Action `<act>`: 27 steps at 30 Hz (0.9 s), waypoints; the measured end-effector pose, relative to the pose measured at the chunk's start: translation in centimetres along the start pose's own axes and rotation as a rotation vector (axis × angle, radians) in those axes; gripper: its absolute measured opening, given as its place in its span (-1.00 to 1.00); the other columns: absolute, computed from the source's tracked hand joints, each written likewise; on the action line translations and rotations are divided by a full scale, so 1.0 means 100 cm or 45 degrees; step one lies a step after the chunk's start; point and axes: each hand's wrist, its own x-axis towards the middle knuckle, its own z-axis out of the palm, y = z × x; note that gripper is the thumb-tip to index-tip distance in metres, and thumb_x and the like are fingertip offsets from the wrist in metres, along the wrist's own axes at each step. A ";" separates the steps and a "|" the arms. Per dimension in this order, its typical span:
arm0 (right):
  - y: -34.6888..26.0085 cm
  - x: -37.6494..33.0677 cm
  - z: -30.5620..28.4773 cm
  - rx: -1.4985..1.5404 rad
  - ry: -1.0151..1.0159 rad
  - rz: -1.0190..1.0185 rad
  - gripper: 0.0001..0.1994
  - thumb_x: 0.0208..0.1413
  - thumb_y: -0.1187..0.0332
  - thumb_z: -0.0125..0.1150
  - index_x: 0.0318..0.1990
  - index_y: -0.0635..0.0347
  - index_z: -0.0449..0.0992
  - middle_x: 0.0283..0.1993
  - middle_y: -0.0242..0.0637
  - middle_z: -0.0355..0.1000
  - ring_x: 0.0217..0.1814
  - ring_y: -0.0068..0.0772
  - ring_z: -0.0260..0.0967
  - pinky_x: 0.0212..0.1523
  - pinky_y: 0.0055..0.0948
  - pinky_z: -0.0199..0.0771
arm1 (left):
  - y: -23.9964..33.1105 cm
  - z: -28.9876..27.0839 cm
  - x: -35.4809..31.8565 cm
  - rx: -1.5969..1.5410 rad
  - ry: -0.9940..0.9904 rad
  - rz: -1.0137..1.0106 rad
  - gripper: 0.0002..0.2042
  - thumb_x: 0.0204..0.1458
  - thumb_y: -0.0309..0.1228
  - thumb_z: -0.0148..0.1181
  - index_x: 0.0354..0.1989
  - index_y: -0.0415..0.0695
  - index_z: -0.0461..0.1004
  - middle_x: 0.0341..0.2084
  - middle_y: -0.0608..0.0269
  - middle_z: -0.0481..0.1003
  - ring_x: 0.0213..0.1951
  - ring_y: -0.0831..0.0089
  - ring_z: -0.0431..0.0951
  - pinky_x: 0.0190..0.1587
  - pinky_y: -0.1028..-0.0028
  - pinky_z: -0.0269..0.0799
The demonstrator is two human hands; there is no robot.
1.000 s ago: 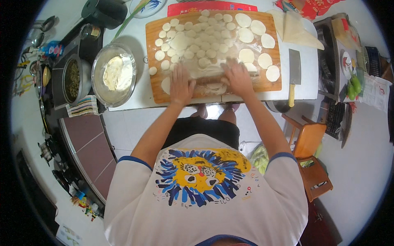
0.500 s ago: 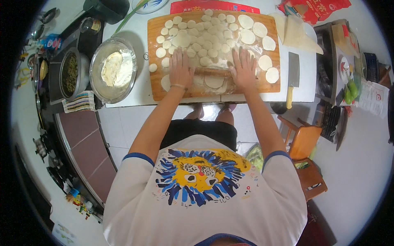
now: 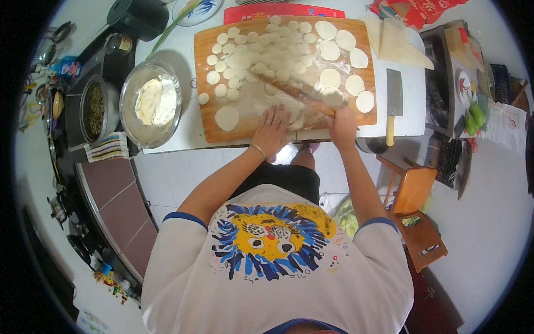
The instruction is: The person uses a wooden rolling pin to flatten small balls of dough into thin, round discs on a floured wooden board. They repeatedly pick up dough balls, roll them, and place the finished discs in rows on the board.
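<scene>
A wooden rolling pin (image 3: 297, 93) lies slantwise over a floured cutting board (image 3: 208, 131). My right hand (image 3: 344, 128) is closed round its near right end. My left hand (image 3: 271, 131) rests at the board's near edge, fingers stretched out over a flat dough wrapper (image 3: 295, 115); how firmly they touch it is hard to see. Another rolled wrapper (image 3: 227, 118) lies left of that hand. Several finished-looking flat rounds (image 3: 354, 86) sit along the board's right side. Small dough pieces (image 3: 270, 50) crowd the middle and left, dusted with flour.
A cleaver (image 3: 394, 100) lies right of the board, its handle at the table edge. To the left stand a metal bowl (image 3: 177, 106) with dough and flour and a pot (image 3: 114, 106) of chopped green filling. A wooden chair (image 3: 411, 192) stands lower right.
Both hands have left their flat position on the rolling pin. My right hand now grips one end and the pin has turned aslant; my left hand has come nearer, to the wrapper.
</scene>
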 end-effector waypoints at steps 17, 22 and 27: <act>0.008 -0.032 -0.010 0.220 0.105 0.370 -0.71 -0.05 0.45 0.30 -0.18 0.29 0.39 -0.23 -0.04 0.33 -0.17 0.07 0.28 -0.18 -0.11 0.27 | -0.028 -0.024 0.047 -0.057 0.087 -0.145 -0.30 0.12 -0.19 0.03 0.36 -0.33 -0.02 0.40 -0.08 -0.12 0.42 -0.02 -0.12 0.42 0.13 -0.14; 0.006 -0.029 -0.007 0.161 0.024 0.250 -0.67 -0.08 0.43 0.32 -0.15 0.26 0.39 -0.21 -0.05 0.35 -0.13 0.06 0.30 -0.15 -0.09 0.28 | -0.019 -0.001 0.025 -0.208 0.015 0.003 -0.29 0.12 -0.20 0.05 0.36 -0.32 -0.02 0.39 -0.10 -0.08 0.42 -0.01 -0.13 0.41 0.10 -0.14; 0.011 -0.028 -0.011 0.105 -0.036 0.192 -0.64 -0.11 0.42 0.33 -0.12 0.23 0.39 -0.18 -0.07 0.36 -0.10 0.05 0.31 -0.12 -0.08 0.29 | 0.005 -0.033 0.015 -0.081 -0.197 0.091 -0.32 0.16 -0.15 0.00 0.39 -0.22 -0.01 0.41 0.01 -0.05 0.44 0.13 -0.12 0.42 0.12 -0.18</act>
